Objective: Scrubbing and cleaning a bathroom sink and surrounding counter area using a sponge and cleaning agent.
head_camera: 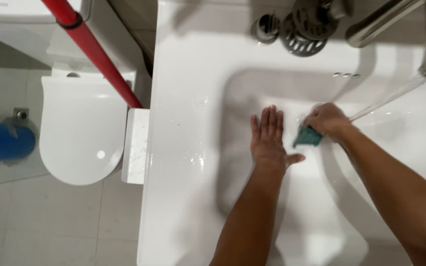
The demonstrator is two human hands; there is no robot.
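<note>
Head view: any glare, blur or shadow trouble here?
Head view: soft overall; the right hand gripping the green cloth is motion-blurred; the left hand is sharper; glare whitens the sink counter; shadows fall behind the drain fittings.

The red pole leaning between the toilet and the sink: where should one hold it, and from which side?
Grip the bare shaft of the red pole midway, coming from the toilet side. It leans diagonally, and the sink counter blocks its other side. Both ends are out of sight.
</note>
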